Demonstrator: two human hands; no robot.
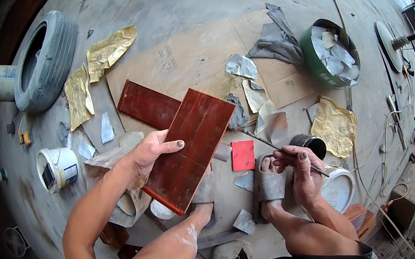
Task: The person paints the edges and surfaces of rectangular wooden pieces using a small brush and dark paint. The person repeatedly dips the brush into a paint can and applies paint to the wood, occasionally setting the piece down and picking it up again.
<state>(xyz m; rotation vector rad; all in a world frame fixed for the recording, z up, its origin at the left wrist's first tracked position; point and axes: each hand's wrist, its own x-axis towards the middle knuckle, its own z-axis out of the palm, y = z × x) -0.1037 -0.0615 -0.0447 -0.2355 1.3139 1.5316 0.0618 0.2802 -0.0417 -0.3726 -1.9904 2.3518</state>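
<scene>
My left hand point(155, 151) is closed on a reddish-brown varnished wooden panel point(194, 144), thumb on top and the other fingers hidden beneath. The panel tilts above my left foot. In my right hand point(302, 169) a thin, dark stick-like tool point(263, 139), perhaps a fine brush, is pinched like a pen. Its far tip ends close to the panel's right edge, apparently apart from it. A second reddish wooden piece point(146, 104) lies on the cardboard point(191, 52) behind the panel. Beside my right hand stands an open black can point(309, 145).
A red square point(243, 155) lies between my feet. Scraps of sandpaper point(241, 66) and a grey cloth point(277, 40) are scattered about. A green tub point(317, 63) of scraps stands right, with cables point(354, 125) beyond. To the left are a tyre point(57, 60) and white bucket point(66, 165).
</scene>
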